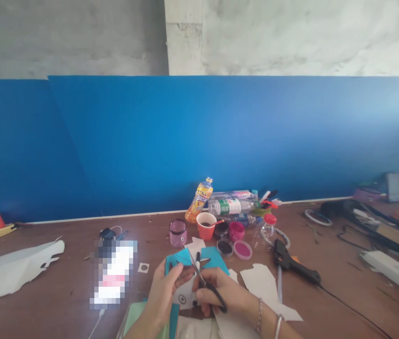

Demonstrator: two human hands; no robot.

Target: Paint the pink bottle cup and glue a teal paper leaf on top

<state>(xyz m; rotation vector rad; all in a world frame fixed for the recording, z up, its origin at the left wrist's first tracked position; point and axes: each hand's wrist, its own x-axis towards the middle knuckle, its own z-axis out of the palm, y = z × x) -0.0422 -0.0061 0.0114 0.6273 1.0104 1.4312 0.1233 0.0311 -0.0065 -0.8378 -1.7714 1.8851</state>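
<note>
Right hand point(217, 288), in the head view, is closed around the handles of black-handled scissors point(203, 280), their blades pointing toward the left hand point(164, 287), which pinches blue paper point(179, 257) above the table point(75, 287). Just beyond stand a red cup point(205, 232) and a purple jar point(178, 238); a black glue gun point(294, 264) lies farther right.

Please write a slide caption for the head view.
Left hand holding blue paper; right hand holding black-handled metal scissors over a brown table.
</note>
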